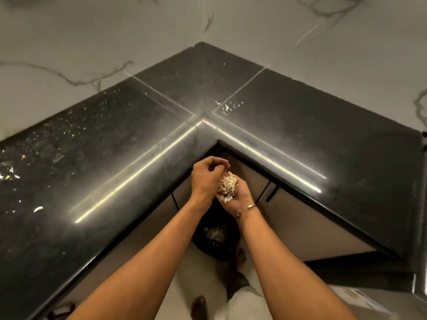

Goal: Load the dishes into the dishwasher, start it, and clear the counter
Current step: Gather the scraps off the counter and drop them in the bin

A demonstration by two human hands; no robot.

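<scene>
Resting in the cupped right hand [234,197], centre of the frame: a heap of pale, papery peel scraps [228,184], palm turned up, fingers curled partly round the heap; thin metal bracelet [251,206] on that wrist

Left hand [204,179], just left of the right and touching it: back turned up, fingers curled, fingertips bunched at the top of the heap; whether they pinch a scrap cannot be told

Both hands held off the counter's inner corner, in front of its edge

Bin [205,247], lower centre, on the floor directly below the hands: dark liner, pale scraps inside

Counter [323,135]: black, glossy, L-shaped, its inner corner pointing toward the camera; two bright strip reflections run along both front edges

Loose scraps [226,107], centre of the frame above the hands: a small scatter of pale bits lying on the counter near the seam, well apart from the hands

Droplets [69,135], left of the frame: wet specks and streaks across the left run of the counter

Wall [92,42], upper part of the frame: pale, marble-veined, meeting the counter on both back sides

Cabinet doors [312,227], under the right run: flat beige fronts, one slim black handle [269,195]
</scene>
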